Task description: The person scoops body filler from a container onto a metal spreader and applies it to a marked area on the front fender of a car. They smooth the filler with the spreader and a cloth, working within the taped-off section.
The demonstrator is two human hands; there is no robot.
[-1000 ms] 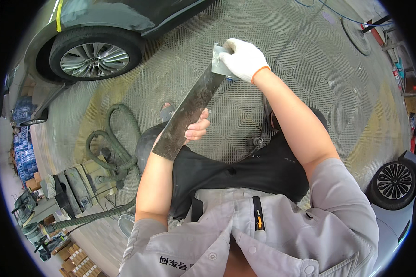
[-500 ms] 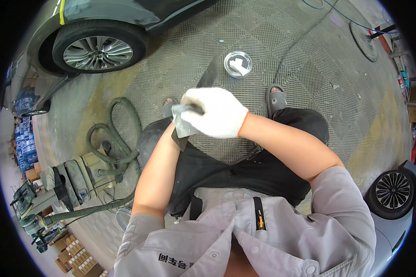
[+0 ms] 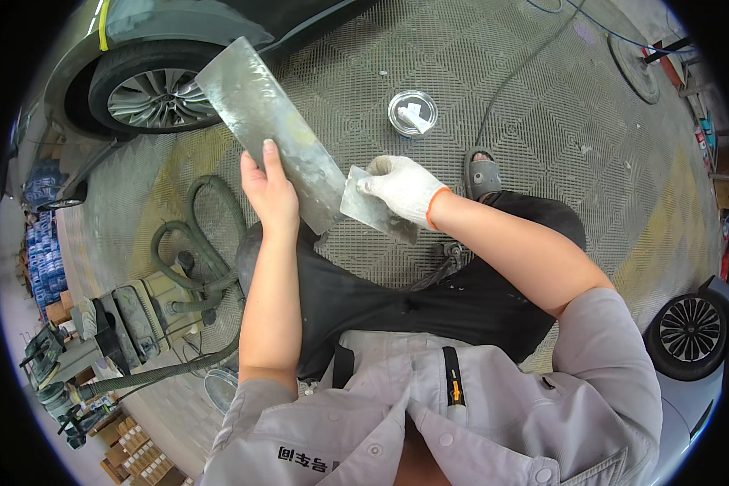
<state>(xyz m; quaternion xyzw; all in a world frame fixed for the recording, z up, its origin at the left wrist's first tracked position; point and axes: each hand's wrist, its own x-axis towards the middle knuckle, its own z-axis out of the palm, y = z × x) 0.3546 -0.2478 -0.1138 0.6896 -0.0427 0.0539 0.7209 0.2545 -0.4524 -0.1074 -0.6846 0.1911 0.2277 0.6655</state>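
Note:
My bare left hand (image 3: 269, 193) grips a long flat metal blade (image 3: 269, 130), smeared grey, that slants up to the left over the floor. My right hand (image 3: 403, 186), in a white glove with an orange cuff, holds a small thin metal scraper (image 3: 374, 212) whose edge meets the lower end of the long blade. Both hands are above my knees in dark trousers (image 3: 413, 292). A round open tin (image 3: 412, 112) with pale paste stands on the floor beyond my hands.
A car wheel (image 3: 150, 93) and dark car body are at the upper left. Green hoses (image 3: 194, 243) and a vacuum machine (image 3: 130, 316) lie to my left. Another wheel (image 3: 692, 328) is at the right edge. Cables (image 3: 535, 57) cross the grid floor (image 3: 364, 57).
The long blade has turned so its broad smeared face shows. My gloved right hand drew back down the blade from its far end to its near end with the scraper.

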